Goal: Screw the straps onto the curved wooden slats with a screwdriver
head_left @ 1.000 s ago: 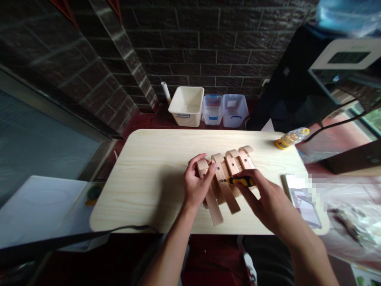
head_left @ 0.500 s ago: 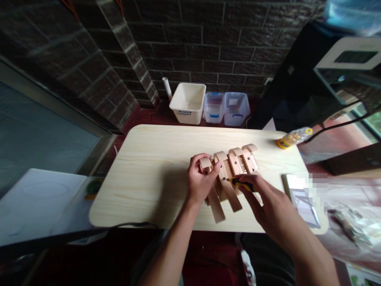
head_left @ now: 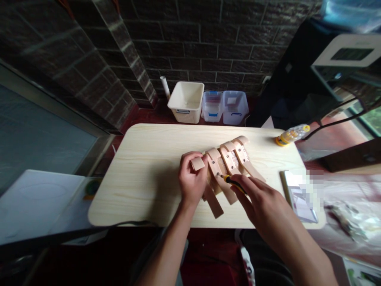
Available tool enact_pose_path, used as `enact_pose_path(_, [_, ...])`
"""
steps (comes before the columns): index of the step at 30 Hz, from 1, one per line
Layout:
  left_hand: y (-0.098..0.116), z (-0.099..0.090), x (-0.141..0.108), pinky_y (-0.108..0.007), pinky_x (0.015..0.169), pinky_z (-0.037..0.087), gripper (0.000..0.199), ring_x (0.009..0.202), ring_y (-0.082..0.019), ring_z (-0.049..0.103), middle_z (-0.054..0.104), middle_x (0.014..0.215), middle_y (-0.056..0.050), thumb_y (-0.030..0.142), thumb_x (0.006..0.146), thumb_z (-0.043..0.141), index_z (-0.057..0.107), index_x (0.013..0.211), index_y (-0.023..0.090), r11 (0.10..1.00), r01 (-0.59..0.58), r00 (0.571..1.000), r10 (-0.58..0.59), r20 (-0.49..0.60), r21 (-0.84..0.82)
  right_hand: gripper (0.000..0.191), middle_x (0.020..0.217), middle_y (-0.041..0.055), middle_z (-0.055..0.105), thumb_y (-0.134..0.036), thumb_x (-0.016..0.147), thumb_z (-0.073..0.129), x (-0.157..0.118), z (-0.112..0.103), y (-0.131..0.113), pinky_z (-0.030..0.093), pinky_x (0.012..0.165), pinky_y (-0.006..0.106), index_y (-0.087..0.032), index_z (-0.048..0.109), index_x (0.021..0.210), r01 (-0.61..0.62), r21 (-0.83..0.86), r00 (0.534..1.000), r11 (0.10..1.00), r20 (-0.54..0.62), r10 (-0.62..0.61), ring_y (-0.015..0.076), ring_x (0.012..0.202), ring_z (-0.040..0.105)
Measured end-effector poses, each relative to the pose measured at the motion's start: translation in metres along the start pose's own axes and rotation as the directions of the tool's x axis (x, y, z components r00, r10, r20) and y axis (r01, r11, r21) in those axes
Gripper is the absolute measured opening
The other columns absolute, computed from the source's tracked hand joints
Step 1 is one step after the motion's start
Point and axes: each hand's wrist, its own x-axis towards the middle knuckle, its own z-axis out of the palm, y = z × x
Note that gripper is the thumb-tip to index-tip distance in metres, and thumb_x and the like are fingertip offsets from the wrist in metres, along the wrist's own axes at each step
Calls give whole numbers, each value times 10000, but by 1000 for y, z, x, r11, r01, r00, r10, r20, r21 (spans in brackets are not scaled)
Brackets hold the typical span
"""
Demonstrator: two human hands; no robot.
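Note:
A wooden piece with several curved strips and dark screw holes lies slanted on the light wood table. My left hand grips its left end, with the fingers around a curved strip and the thumb on top. In my right hand is a yellow and black screwdriver, its tip at a screw on the second strip from the left. Part of the handle is hidden by my fingers.
A clear bottle with yellow ends lies at the table's back right corner. A phone-like flat device rests at the right edge. Behind the table stand a cream bin and two clear boxes. A dark cable crosses the front left edge.
The wooden piece has shifted slightly left and turned, its right end now farther back. Both hands and the screwdriver have moved a little left with it.

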Motion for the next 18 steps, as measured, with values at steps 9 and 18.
enact_pose_path(9, [3,-14,-3,-541,1127,604,192,1125,-228,754,732,1151,-70,94,962,710,699,1095,233,920,-365,931,361,58,139,166,1061,105,855,-209,1034,652,7,2,-4,577,577,338,-196,725,1182,-58,-33,998,998,7,58,268,728,825])
enact_pose_path(18, [4,-42,10,-513,1080,648,185,1273,-307,758,703,1491,-134,200,953,784,795,1137,207,961,-230,957,195,212,153,181,1079,90,859,-230,1049,645,4,8,-7,572,608,324,-205,716,1213,-91,-5,995,996,39,91,265,777,839])
